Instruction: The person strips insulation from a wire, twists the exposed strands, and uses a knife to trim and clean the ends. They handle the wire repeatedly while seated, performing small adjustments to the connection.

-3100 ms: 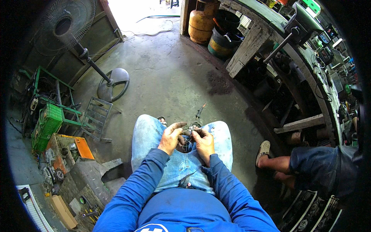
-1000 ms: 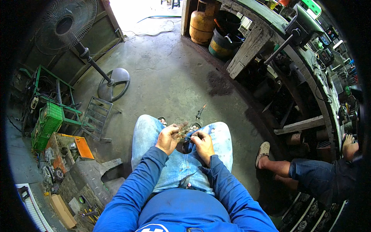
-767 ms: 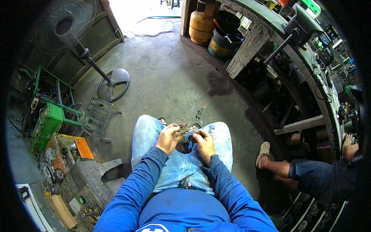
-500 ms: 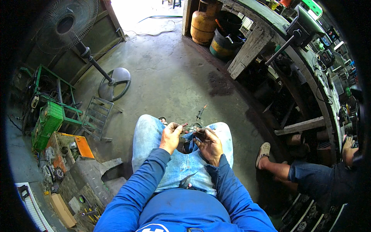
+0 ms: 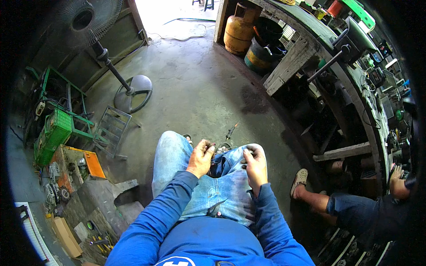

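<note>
A blue shirt (image 5: 217, 235) fills the bottom of the frame, and two blue sleeves reach up toward the middle. Faded jeans (image 5: 166, 164) cover the two bent legs.

The left hand (image 5: 200, 158) is in the middle, over the lap. Its thumb and finger are pinched together, and a small reddish bit (image 5: 214, 144) peeks out at the tips, so it looks held there. The right hand (image 5: 254, 165) is a little to the right, by the knee on that side, with its fingers curled. I cannot tell if it has anything in it.

The two hands are apart, and I see nothing joining them. The small bit is up at the fingers, not put down. Fingers hide most of it, so I cannot tell what is done on it or what is left.

Between the legs is a dark thing (image 5: 216, 169), too dim to name. Just past the feet, a thin dark tool (image 5: 230, 132) with an orange tip lies on the floor (image 5: 195, 88).

At the right, another person's foot wears a beige clog (image 5: 301, 177). A green crate (image 5: 54, 133) is at the left. A tall fan (image 5: 112, 68) stands at the upper left. Far off, near the top, a rusty yellow gas tank (image 5: 236, 35) stands beside the tabletop (image 5: 306, 20).
</note>
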`<control>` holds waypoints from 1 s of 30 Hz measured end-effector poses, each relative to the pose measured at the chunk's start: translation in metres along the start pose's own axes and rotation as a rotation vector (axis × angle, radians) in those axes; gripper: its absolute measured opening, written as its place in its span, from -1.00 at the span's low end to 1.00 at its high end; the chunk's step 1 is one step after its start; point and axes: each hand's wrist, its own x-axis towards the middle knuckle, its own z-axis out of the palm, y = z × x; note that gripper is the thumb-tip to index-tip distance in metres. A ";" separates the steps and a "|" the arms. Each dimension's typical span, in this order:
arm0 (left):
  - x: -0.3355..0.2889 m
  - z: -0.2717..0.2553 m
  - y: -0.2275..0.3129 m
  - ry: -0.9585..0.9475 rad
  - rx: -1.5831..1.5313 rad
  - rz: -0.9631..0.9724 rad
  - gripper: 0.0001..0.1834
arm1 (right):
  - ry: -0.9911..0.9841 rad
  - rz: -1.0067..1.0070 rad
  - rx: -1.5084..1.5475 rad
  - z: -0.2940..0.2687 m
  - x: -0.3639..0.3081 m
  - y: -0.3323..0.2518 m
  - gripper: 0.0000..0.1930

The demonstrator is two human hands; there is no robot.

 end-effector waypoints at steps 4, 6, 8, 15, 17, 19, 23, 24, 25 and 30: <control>-0.001 0.004 0.005 -0.014 0.014 0.014 -0.85 | 0.012 -0.847 -0.583 0.005 -0.033 -0.028 -0.55; -0.002 0.005 0.008 -0.029 0.038 0.039 -0.86 | -0.188 -0.930 -0.796 0.027 -0.037 -0.030 -0.59; -0.003 0.005 0.011 -0.046 -0.047 -0.017 -0.88 | -0.191 -0.651 -1.140 0.041 -0.035 -0.028 -0.70; -0.005 -0.007 0.009 -0.042 -0.214 -0.035 -0.91 | -0.380 -0.660 -0.945 0.034 -0.013 -0.032 -0.78; -0.002 -0.005 0.006 -0.048 -0.227 -0.027 -0.89 | -0.504 -0.438 -0.762 0.032 -0.009 -0.044 -0.73; 0.000 -0.005 0.004 -0.058 -0.223 -0.077 -0.86 | -0.504 -0.272 -0.579 0.033 -0.010 -0.060 -0.74; 0.004 -0.005 0.002 -0.067 -0.323 -0.049 -0.86 | -0.582 -0.058 -0.203 0.031 -0.018 -0.096 -0.80; 0.004 -0.005 0.002 -0.079 -0.328 -0.024 -0.87 | -0.572 -0.049 -0.174 0.028 -0.022 -0.105 -0.82; 0.004 -0.005 0.002 -0.084 -0.318 -0.010 -0.87 | -0.638 -0.057 -0.035 0.023 -0.026 -0.113 -0.85; -0.001 -0.005 0.009 -0.065 -0.237 0.051 -0.90 | -0.831 -0.338 0.461 -0.004 -0.041 -0.138 -0.85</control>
